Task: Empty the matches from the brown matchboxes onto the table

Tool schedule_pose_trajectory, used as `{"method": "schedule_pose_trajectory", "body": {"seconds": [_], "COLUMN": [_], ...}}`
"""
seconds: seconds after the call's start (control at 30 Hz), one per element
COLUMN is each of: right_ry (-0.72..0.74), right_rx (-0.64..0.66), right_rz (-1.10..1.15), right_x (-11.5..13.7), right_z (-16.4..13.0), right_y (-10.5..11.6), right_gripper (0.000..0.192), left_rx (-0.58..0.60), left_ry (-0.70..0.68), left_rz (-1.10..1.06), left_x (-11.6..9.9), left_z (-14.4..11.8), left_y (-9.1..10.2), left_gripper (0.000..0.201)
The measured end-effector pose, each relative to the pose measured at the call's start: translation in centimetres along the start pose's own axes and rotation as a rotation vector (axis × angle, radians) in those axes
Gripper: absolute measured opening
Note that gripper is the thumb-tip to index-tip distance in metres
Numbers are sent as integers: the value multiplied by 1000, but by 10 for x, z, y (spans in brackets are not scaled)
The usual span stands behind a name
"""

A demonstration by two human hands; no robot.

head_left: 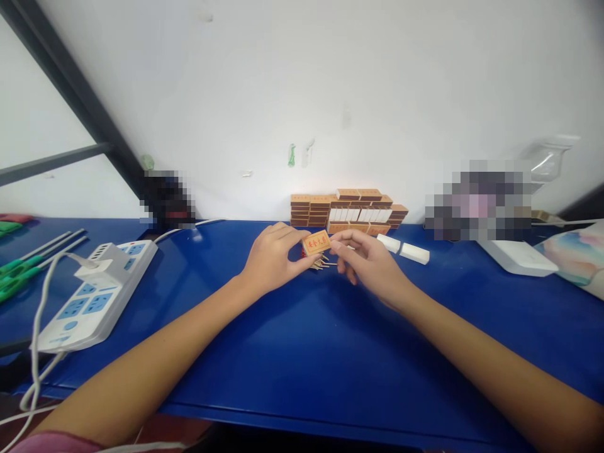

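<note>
The grip of the left hand [271,255] is closed on a small rectangular cardboard matchbox [316,243], yellow-orange with red characters printed on its face; its left end is pinched between thumb and fingers. It is held in the middle of the scene, slightly tilted, with the printed face turned up. At its right end the fingertips of the right hand [372,261] are placed; whether the box is pinched there or only touched cannot be told.

At the left, green-handled tools with metal shafts [21,267] are laid on the glossy dark blue worktop [302,358], beside a long white plastic power strip with blue socket faces [89,305]. In the middle, thin wooden matches with red heads [321,263] are seen just below the matchbox, partly hidden by it. Beyond them, near the white wall [245,113], a stack of brown-sided cardboard matchboxes [302,211] is set. Right of it, two small white oblong pieces [415,253] are laid end to end, and farther right a flat white plastic case [519,257] is placed.

The matchbox is judged light, fairly stiff along its edges, not very slippery, but easily crushed across its broad faces. It is best held lightly by opposite narrow edges. The matches are likely to be snapped if squeezed.
</note>
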State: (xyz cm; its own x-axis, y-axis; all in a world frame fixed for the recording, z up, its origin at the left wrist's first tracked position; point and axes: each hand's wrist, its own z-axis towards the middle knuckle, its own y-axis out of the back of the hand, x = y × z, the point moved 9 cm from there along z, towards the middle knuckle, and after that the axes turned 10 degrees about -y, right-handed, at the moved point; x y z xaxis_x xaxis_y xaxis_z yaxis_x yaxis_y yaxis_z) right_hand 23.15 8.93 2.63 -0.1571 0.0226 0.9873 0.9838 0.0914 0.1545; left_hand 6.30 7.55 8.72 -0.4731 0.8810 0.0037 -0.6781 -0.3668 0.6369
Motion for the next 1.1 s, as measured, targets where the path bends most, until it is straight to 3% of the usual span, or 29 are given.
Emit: {"method": "schedule_pose_trajectory", "body": {"seconds": [0.17,0.33,0.47,0.67,0.8,1.1], "right_ry": [16,-70,-63,-125,-148,-97], "right_rx": [-227,42,-106,65,-2,3], "right_rz": [155,71,132,82,54,-34], "right_x": [2,-2,-1,-2,-11,-7], "right_z": [-1,-4,-7,-8,-4,-5], "right_y": [25,-6,5,-10,-2,-3], "right_gripper": [47,44,42,43,40,46], "left_rx": [-3,13,25,38,60,142], "left_ry": [9,17,16,-2,-32,-68], "left_rz": [34,17,0,-5,-3,-40], "left_x": [-1,-3,-5,-8,-10,-11], "left_z": [0,-2,-2,-3,-6,-7], "left_y": [0,-3,-5,-8,-12,-19], "left_gripper": [27,26,27,29,37,40]}}
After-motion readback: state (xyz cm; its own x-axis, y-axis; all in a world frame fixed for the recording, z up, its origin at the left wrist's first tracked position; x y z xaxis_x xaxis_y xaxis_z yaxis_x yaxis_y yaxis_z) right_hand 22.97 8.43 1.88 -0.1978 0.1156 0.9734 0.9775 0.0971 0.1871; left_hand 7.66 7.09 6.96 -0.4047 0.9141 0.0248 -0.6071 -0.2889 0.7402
